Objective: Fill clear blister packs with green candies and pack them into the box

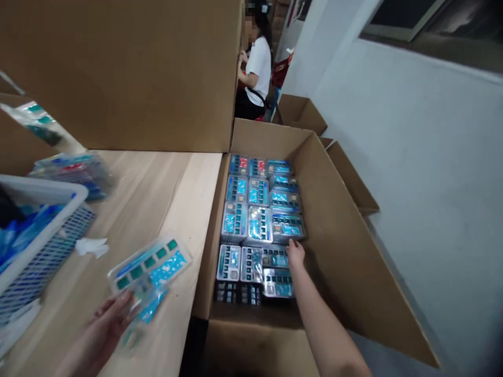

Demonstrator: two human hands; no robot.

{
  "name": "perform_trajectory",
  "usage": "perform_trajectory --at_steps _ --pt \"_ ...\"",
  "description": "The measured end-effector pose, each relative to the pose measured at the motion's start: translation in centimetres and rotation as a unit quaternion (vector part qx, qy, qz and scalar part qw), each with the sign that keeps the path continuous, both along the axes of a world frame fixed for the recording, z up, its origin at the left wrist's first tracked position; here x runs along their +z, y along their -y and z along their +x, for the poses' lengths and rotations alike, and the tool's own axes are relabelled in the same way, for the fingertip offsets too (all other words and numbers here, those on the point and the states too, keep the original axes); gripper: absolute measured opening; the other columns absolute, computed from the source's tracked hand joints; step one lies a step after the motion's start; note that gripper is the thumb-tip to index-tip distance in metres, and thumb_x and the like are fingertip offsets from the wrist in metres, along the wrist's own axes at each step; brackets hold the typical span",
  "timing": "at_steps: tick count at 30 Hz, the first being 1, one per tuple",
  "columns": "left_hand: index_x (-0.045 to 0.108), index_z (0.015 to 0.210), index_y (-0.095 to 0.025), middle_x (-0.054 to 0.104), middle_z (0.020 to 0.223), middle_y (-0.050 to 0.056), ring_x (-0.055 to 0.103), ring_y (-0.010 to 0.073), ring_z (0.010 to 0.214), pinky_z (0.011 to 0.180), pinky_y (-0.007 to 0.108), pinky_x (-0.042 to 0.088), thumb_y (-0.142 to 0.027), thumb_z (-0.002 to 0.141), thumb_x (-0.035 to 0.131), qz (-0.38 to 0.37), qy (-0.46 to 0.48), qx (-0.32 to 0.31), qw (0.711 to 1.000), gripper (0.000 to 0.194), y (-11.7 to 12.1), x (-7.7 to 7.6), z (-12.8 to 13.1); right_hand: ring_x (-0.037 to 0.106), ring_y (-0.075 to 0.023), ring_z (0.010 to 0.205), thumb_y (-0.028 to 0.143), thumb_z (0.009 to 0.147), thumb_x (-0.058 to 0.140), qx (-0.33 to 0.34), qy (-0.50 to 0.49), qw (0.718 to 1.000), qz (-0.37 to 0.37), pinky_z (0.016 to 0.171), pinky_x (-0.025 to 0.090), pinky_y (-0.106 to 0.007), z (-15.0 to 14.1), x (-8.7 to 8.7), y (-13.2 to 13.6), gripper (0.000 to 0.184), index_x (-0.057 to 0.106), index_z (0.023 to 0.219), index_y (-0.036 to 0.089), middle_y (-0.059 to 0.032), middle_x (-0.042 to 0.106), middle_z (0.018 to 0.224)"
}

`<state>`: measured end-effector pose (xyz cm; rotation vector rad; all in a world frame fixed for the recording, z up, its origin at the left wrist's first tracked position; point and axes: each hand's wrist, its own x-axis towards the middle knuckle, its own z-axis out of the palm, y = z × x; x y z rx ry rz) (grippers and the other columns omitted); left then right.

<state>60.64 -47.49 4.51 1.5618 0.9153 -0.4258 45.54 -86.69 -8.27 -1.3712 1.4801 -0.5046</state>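
My left hand (113,319), over the table's front, has its thumb and fingers closed on a small clear plastic packet (142,293) with green in it, slightly blurred. Just beyond, touching or overlapping it, is a flat clear plastic case (157,262) with dark green squares, a blue stick and a blue speckled packet. My right hand (296,253) reaches into a large cardboard box (338,230), fingers curled at the right edge of a similar plastic case (275,257). Rows of such cases (259,225) fill the box floor, some standing in stacks.
White basket (43,183) with blue contents stands at the left, a pile of plastic packets (74,170) behind it. A tall cardboard panel (129,73) rises at the table's back. Beyond, a person in a white shirt (259,63) sits near more open boxes (301,112) along the wall.
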Motion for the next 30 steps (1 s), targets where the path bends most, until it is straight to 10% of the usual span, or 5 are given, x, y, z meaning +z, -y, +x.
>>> perform_trajectory --at_steps 3,7,15,30 --pt "0.063 0.062 -0.019 0.066 0.063 -0.003 0.061 0.0126 0.059 0.053 0.019 0.052 -0.01 0.055 0.065 -0.162 -0.019 -0.091 0.982 0.012 3.3 -2.5 -1.0 0.056 -0.0147 0.069 0.04 0.082 0.039 -0.047 -0.012 0.995 0.086 0.061 0.046 -0.03 1.2 -1.6 5.3 0.034 0.053 0.096 0.012 -0.0058 0.059 0.081" --pt "0.06 0.064 -0.016 0.065 0.067 -0.001 0.061 0.0131 0.063 0.058 0.02 0.052 -0.01 0.046 0.072 -0.185 -0.056 -0.128 0.973 0.023 7.4 -4.2 -2.8 0.055 -0.0115 0.068 0.039 0.084 0.039 -0.09 -0.014 0.981 0.17 0.061 0.046 -0.03 2.8 -3.1 7.7 0.032 0.049 0.101 0.014 -0.0045 0.056 0.087" --pt "0.058 0.073 -0.016 0.064 0.074 -0.001 0.061 0.0153 0.075 0.068 0.025 0.05 -0.015 0.053 0.071 -0.182 -0.06 -0.183 0.964 0.023 12.5 -3.2 -4.9 0.054 -0.0161 0.073 0.035 0.08 0.042 -0.176 0.028 0.95 0.257 0.055 0.047 -0.033 3.5 -3.2 7.7 0.025 0.045 0.102 0.024 -0.0044 0.053 0.086" --pt "0.056 0.075 -0.015 0.065 0.076 0.002 0.061 0.0211 0.081 0.067 0.026 0.049 -0.024 0.046 0.075 -0.161 -0.069 -0.218 0.96 0.037 13.3 -3.9 -4.9 0.043 -0.004 0.042 0.028 0.078 0.053 -0.324 0.157 0.892 0.272 0.043 0.042 -0.019 3.0 -2.1 6.4 0.016 0.05 0.073 0.013 0.0066 0.045 0.053"
